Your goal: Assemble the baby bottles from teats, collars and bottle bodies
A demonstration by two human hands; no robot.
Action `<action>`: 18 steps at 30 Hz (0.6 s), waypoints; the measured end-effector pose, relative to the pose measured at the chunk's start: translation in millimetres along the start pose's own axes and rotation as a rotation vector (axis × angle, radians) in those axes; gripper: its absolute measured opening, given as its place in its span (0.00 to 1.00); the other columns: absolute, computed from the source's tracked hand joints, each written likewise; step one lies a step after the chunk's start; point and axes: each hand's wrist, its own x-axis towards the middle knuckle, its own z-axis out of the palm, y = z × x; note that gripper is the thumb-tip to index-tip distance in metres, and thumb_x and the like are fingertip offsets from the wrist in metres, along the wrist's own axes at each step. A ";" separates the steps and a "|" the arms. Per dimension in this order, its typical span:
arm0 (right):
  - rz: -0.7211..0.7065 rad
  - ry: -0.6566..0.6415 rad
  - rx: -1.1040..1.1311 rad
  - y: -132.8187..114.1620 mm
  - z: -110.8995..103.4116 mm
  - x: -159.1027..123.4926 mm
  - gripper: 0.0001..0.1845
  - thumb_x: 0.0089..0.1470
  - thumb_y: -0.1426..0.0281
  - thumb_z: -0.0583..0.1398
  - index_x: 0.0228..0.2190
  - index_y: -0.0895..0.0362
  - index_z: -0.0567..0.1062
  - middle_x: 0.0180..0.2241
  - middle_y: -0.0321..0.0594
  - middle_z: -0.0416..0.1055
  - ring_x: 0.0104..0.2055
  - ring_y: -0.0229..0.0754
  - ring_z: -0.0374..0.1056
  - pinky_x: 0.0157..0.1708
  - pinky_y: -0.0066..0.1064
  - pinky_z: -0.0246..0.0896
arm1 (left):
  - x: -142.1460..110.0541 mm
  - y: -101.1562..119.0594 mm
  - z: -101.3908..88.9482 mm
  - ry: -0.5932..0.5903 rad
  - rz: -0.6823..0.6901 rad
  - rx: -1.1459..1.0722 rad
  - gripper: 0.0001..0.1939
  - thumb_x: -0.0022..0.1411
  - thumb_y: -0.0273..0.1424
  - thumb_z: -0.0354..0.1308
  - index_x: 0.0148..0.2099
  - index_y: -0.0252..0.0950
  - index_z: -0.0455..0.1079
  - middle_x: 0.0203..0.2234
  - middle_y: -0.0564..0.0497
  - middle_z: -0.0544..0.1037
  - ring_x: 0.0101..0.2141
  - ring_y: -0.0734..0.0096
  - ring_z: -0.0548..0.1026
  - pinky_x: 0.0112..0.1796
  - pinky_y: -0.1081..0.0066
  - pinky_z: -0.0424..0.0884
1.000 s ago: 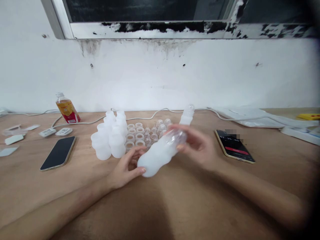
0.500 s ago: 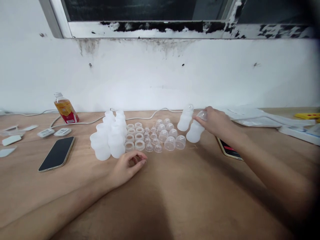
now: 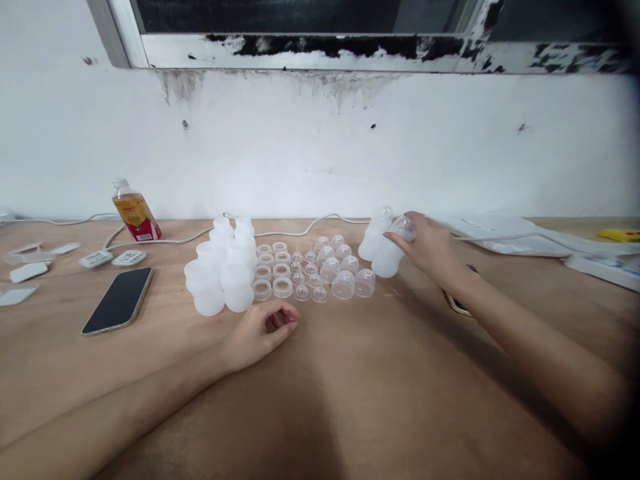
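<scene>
My right hand (image 3: 433, 248) grips a baby bottle (image 3: 387, 260) by its clear domed cap, thumb and fingers around the top. The milky white bottle tilts slightly and overlaps a second capped bottle (image 3: 369, 245) behind it; I cannot tell if they touch. My left hand (image 3: 260, 335) lies on the table, loosely curled, thumb and fingertips a little apart and nothing between them. Just beyond it stand rows of white bottle bodies (image 3: 237, 283), translucent collar rings (image 3: 262, 296), small clear nipples (image 3: 319, 295) and clear domed caps (image 3: 343, 287).
A phone (image 3: 118, 301) and a drink bottle (image 3: 136, 210) are on the left, near small white tags (image 3: 129, 258). Another phone (image 3: 459, 305) lies partly under my right forearm. A white cable (image 3: 295, 233) runs along the wall, with a plastic bag (image 3: 500, 237) at right.
My right hand has brought the capped bottle slightly left and back, closer to the other capped bottle. My left hand keeps its place; the view has shifted a little.
</scene>
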 end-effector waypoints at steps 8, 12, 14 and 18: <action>0.074 0.125 -0.039 -22.2 -33.6 -1.4 0.33 0.49 0.56 0.51 0.52 0.60 0.54 0.46 0.59 0.57 0.39 0.50 0.63 0.27 0.36 0.57 | -2.8 -0.7 1.5 -0.024 0.075 0.212 0.07 0.55 0.27 0.48 0.37 0.36 0.64 0.31 0.51 0.70 0.32 0.73 0.67 0.34 0.72 0.65; -0.196 0.216 0.315 -54.6 -54.9 -18.0 0.26 0.52 0.65 0.49 0.52 0.60 0.55 0.48 0.53 0.56 0.40 0.44 0.62 0.31 0.34 0.62 | -7.9 4.0 -1.3 -0.110 0.169 0.418 0.14 0.55 0.29 0.47 0.46 0.34 0.60 0.44 0.45 0.66 0.44 0.65 0.64 0.45 0.65 0.62; -0.428 0.029 0.492 -76.6 -54.7 -40.3 0.23 0.53 0.67 0.49 0.51 0.56 0.56 0.47 0.47 0.60 0.47 0.45 0.59 0.41 0.40 0.60 | -10.3 7.2 -5.7 -0.174 0.157 0.518 0.20 0.57 0.32 0.45 0.52 0.33 0.55 0.50 0.42 0.61 0.49 0.62 0.62 0.47 0.63 0.60; -0.752 -0.519 0.591 -113.0 -37.5 -92.8 0.26 0.55 0.68 0.47 0.55 0.58 0.50 0.56 0.46 0.49 0.58 0.45 0.44 0.54 0.43 0.47 | -12.6 7.2 -15.5 -0.289 0.136 0.655 0.32 0.58 0.42 0.42 0.59 0.27 0.44 0.56 0.36 0.51 0.55 0.56 0.53 0.51 0.60 0.53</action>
